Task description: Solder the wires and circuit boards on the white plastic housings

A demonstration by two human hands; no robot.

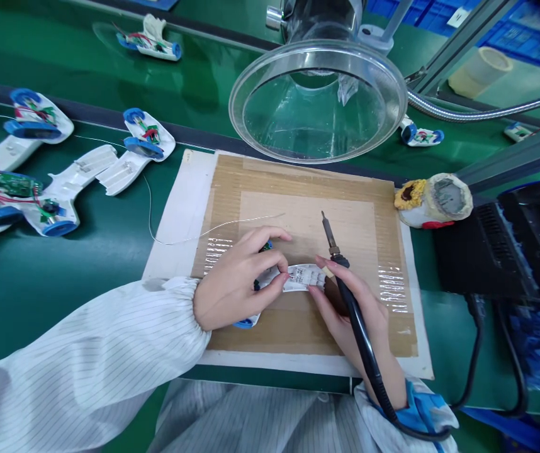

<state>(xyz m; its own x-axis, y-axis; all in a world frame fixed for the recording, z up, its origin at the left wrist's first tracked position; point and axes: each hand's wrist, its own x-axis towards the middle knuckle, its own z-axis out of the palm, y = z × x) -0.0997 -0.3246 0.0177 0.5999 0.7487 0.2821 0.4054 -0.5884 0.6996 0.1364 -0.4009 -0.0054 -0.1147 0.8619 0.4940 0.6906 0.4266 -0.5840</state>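
Note:
My left hand (pixel 239 280) pinches a white plastic assembly (pixel 301 277) with a blue end piece and a small circuit, and my fingers hide much of it. My right hand (pixel 350 311) grips a black-handled soldering iron (pixel 352 302), whose metal tip (pixel 327 229) points up and away over the bare cardboard, apart from the assembly. The fingertips of my right hand sit close to the assembly's right end. A thin silver solder wire (pixel 213 236) lies across the cardboard mat (pixel 298 182), just beyond my left hand.
A clear funnel-shaped fume hood (pixel 318 100) hangs beyond the mat. To its right are a soldering tip cleaner (pixel 433 200) and a black soldering station (pixel 480 251). Several white assemblies with wires and blue parts (pixel 55 201) lie on the green bench at left.

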